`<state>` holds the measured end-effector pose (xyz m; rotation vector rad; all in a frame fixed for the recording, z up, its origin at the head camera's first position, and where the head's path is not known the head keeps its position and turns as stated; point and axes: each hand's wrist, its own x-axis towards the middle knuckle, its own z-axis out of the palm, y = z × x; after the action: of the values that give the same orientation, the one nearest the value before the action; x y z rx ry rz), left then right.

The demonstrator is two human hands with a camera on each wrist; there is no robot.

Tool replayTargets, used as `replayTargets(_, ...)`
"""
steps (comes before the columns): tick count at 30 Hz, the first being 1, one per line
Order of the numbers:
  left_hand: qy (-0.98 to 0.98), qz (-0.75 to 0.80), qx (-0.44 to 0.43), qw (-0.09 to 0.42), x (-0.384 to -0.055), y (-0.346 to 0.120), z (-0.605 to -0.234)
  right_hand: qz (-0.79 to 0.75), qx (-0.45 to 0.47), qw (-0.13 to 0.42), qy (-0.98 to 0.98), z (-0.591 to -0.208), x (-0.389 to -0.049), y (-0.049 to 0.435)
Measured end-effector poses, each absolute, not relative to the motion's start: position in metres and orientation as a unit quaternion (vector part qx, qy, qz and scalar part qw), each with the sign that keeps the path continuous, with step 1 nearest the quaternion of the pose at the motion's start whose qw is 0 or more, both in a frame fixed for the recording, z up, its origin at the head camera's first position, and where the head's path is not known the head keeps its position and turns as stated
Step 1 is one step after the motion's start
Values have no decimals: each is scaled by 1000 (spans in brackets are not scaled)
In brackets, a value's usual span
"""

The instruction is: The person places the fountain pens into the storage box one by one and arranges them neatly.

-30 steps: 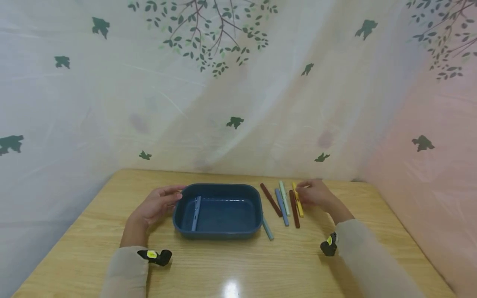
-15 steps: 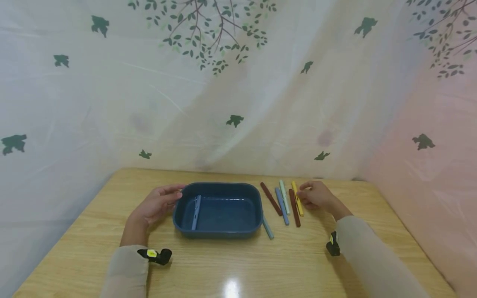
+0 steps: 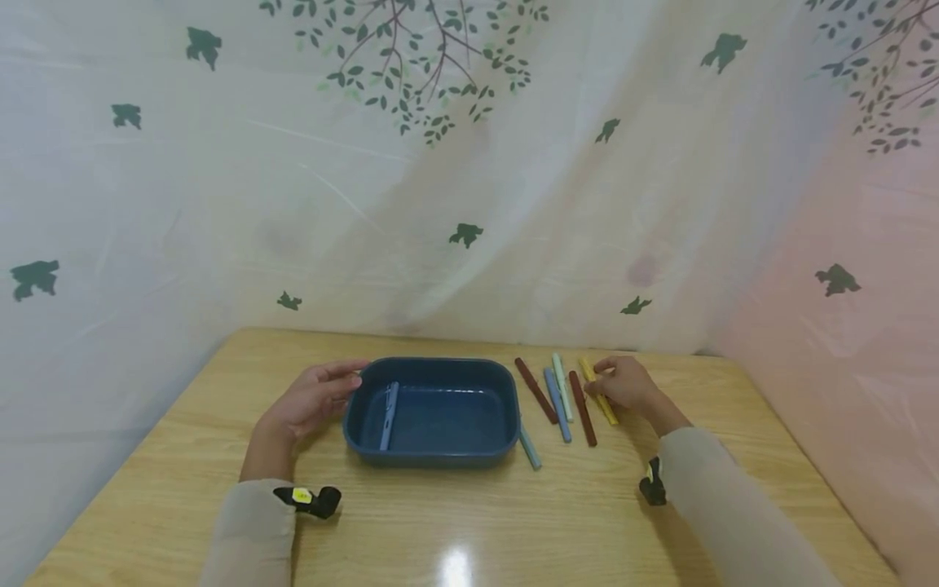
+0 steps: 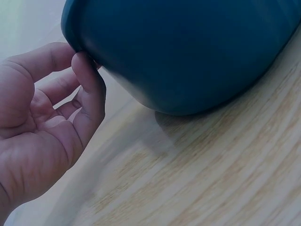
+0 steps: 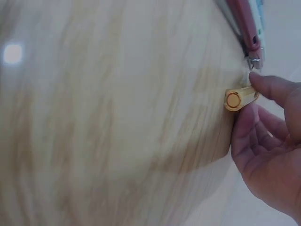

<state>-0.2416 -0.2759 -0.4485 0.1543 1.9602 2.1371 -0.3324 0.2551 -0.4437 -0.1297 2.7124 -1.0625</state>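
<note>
My left hand (image 3: 315, 399) holds the left rim of a dark blue rectangular tub (image 3: 455, 458). In the left wrist view, the thumb and a finger pinch the tub's edge (image 4: 141, 56). One blue pen (image 3: 390, 416) lies inside the tub, near its left wall. On the right, a yellow pen (image 3: 606, 408) is between the thumb and fingers of my right hand (image 3: 627, 383). The right wrist view shows the round end of this yellow pen (image 5: 233, 100) pointing towards the camera, with the thumb at its upper side.
Two dark red pens (image 3: 583, 408), a blue pen (image 3: 557, 403) and a pale green pen (image 3: 562, 387) lie between tub and right hand. A grey-green pen (image 3: 530, 448) is partly hidden by the tub's right side. Printed curtains (image 3: 469, 285) stand behind the wooden table (image 3: 411, 530).
The yellow pen has turned, its near end swinging right and away from the dark red pen. My right hand first drew back slightly, then took hold of it. The left hand stays at the tub.
</note>
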Motion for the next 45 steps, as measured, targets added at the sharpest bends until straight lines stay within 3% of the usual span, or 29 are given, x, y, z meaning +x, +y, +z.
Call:
replayTargets(26, 665, 735, 54, 123, -248, -276, -451, -461, -70, 109, 878, -427, -331, 258)
replayTargets(45, 668, 730, 72, 123, -249, -278, -454, -467, -143, 97, 867, -384, -318, 205)
